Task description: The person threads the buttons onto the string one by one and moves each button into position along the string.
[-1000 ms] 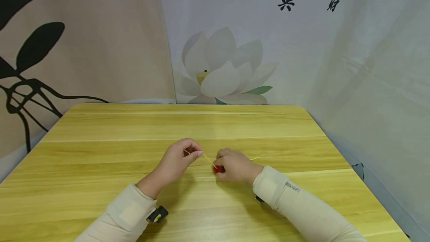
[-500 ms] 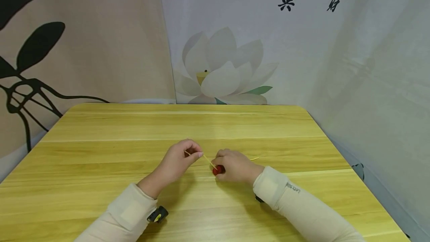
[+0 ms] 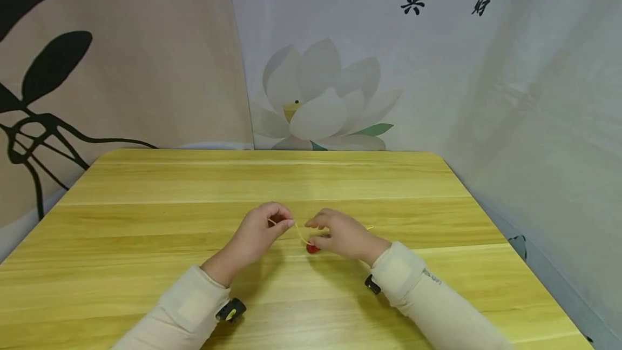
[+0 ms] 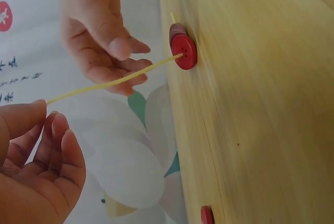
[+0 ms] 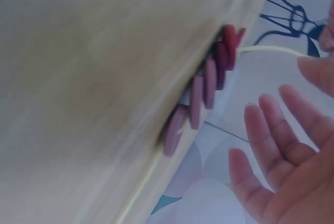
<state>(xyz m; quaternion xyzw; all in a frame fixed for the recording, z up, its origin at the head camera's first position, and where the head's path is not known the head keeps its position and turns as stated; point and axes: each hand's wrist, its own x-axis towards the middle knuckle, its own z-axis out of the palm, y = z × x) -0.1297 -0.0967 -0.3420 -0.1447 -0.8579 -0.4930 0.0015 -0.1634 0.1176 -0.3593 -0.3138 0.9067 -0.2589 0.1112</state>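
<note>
My left hand (image 3: 257,234) pinches the end of a yellow string (image 4: 104,85) between thumb and forefinger. The string slopes down through a hole in a red button (image 4: 185,51), which leans on edge on the table. Behind it, the right wrist view shows several mauve and dark red buttons (image 5: 196,104) threaded in a row on the same string. The string's tail (image 5: 140,192) trails past the mauve end over the wood. My right hand (image 3: 342,234) hovers beside the row with fingers apart, nothing held in it.
A loose red button (image 4: 207,215) lies on the wooden table (image 3: 160,188), at the bottom of the left wrist view. Behind the table hangs a printed cloth (image 3: 311,15) with a lotus and black characters.
My right hand has let go of the buttons, spread its fingers and lifted slightly. The string between left hand and button has gone slack. The left hand stays nearly still.
</note>
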